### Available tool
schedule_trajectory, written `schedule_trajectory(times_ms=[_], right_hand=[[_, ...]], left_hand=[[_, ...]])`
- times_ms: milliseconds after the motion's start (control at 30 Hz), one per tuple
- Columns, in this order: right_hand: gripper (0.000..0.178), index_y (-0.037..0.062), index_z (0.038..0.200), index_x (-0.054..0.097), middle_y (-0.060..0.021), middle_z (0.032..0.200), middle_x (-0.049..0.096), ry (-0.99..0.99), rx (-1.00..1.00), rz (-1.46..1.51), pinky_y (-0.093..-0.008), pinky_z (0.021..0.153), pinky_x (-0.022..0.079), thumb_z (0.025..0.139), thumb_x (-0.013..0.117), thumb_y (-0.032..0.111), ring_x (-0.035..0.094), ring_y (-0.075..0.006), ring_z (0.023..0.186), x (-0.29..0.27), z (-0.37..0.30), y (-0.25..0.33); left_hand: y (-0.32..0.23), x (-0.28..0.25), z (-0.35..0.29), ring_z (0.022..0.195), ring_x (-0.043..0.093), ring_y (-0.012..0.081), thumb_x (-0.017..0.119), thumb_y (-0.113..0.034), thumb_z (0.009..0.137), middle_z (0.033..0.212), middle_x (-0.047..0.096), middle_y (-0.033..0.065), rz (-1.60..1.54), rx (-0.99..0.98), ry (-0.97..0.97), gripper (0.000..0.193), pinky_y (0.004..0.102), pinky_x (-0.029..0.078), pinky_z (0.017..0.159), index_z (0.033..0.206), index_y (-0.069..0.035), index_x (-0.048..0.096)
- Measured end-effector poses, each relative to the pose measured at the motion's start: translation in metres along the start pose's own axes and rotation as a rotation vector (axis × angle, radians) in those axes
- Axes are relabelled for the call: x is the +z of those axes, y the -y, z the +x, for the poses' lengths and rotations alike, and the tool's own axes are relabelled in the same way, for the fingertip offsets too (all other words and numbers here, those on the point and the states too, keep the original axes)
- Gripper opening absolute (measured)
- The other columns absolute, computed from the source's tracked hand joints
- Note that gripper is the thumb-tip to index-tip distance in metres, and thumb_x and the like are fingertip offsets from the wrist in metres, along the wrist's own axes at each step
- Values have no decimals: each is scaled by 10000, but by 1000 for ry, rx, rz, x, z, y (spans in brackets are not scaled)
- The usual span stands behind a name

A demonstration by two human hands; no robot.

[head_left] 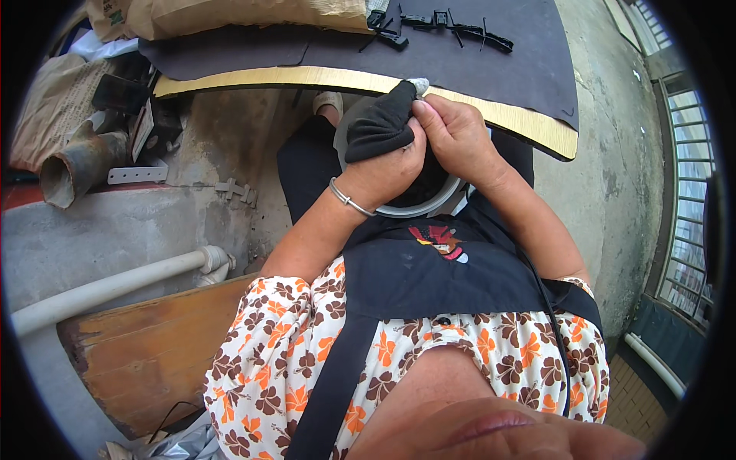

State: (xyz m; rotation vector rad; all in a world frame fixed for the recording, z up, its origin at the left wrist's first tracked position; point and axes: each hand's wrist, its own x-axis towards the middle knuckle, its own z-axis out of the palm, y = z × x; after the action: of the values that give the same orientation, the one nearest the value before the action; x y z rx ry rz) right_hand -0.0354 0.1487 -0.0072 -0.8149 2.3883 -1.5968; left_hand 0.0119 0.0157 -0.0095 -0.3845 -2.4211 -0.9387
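Black knit fabric (379, 126) covers the fingers of my left hand (395, 165); whether it is a glove or a loose cloth I cannot tell. A small grey-white piece (418, 86) shows at its far end. My left thumb presses against the fabric, and a silver bangle circles that wrist. Beside it my right hand (464, 138) is closed, its thumb and fingertips pinched together by the grey-white piece. What the pinch holds is hidden. Both hands meet at the table's near edge, above a white bucket (429, 208) with dark contents between my legs.
The table (506, 84) has a dark cover and a gold-coloured edge (307, 77). Several black plastic parts (460, 29) lie on it, near a brown paper sack (253, 15). At left stand a rusty pipe piece (77, 165), a white pipe (123, 287) and a wooden board (153, 345).
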Motion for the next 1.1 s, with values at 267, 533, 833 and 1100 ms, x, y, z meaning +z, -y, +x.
schedule_trajectory(times_ms=[267, 533, 833, 1100], right_hand=[[178, 7, 953, 577, 24, 785, 540, 174, 71, 233, -206, 664, 411, 887, 555, 171, 468, -49, 736, -21, -1, -12], [110, -12, 914, 630, -17, 773, 607, 92, -84, 109, -212, 658, 445, 827, 589, 41, 528, -60, 715, -35, -7, -2], [84, -12, 870, 605, -12, 766, 574, 134, -112, 196, -223, 648, 418, 832, 596, 62, 501, -88, 685, -52, -9, -3], [91, 2, 859, 597, 19, 720, 558, 110, -47, 309, -202, 629, 407, 846, 604, 91, 486, -53, 694, -39, -5, -1]], left_hand=[[-6, -19, 11, 710, 572, 125, 571, -94, 844, 828, 618, 67, -757, -414, 43, 379, 240, 468, 663, 1188, 34, 480], [-3, -13, 9, 574, 484, 44, 502, -85, 879, 758, 576, 3, -836, -609, 18, 286, 187, 415, 505, 1149, 9, 506], [-3, -14, 9, 621, 505, 53, 454, -49, 875, 805, 582, 26, -1116, -607, 39, 305, 200, 440, 538, 1168, 26, 488], [-6, -23, 10, 795, 534, 82, 474, -101, 874, 962, 588, 52, -924, -425, 368, 330, 205, 440, 695, 1179, 26, 481]])
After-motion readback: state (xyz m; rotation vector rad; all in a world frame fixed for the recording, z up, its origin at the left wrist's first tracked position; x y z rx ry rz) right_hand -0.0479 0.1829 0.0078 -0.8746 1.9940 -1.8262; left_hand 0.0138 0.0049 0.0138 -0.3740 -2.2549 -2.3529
